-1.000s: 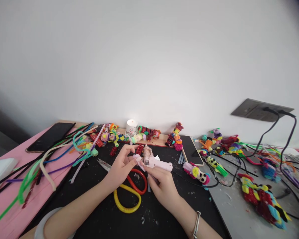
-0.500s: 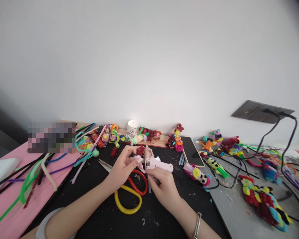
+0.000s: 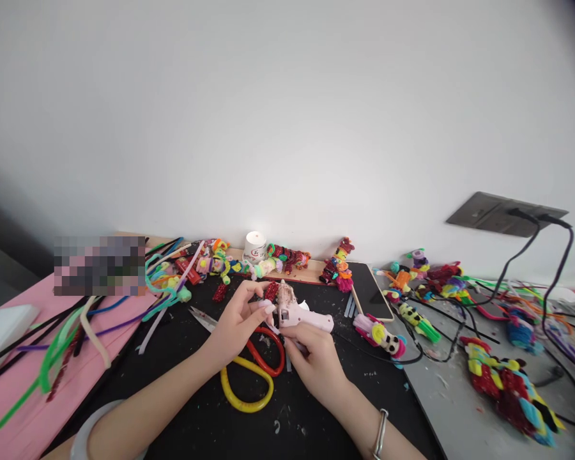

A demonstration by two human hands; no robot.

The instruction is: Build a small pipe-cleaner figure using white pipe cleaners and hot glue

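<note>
Both forearms are bare, with no sleeves showing. The left hand (image 3: 237,322) has a pale, smooth bangle (image 3: 84,429) on its wrist. The right hand (image 3: 316,364) has a thin silver bracelet (image 3: 379,433). The fingernails carry light polish.

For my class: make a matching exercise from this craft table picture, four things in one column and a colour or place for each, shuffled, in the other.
Things:
1. glue gun
2. scissors
3. white cup
4. wall socket

Descriptions:
A. red and yellow handles, on the black mat
B. pale pink, held in the right hand
C. by the wall, behind the left hand
D. dark plate with two black cables plugged in

Pairs: 1-B, 2-A, 3-C, 4-D
</note>
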